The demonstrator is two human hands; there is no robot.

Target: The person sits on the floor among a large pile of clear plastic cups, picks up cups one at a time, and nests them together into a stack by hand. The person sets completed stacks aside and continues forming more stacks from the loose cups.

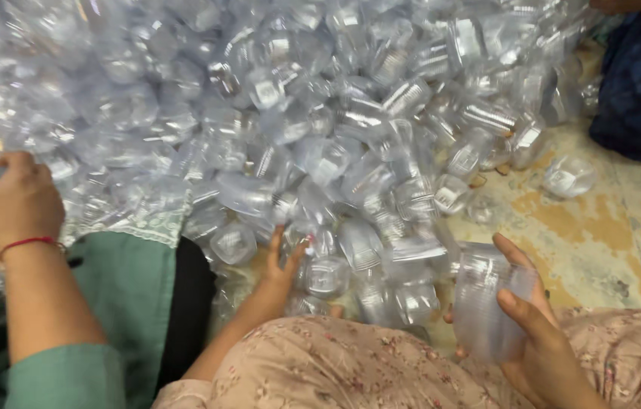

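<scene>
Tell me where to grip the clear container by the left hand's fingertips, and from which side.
Grip the clear container across its two opposite side walls, coming from above and the near side. It lies at the pile's loose lower edge, its top face exposed, just beyond the left hand. Thin walls probably flex, so squeeze lightly.

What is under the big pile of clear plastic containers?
At the edge of the pile of clear plastic containers, a worn yellowish floor shows. Under the pile itself, everything is covered, so nothing more can be told.
</scene>
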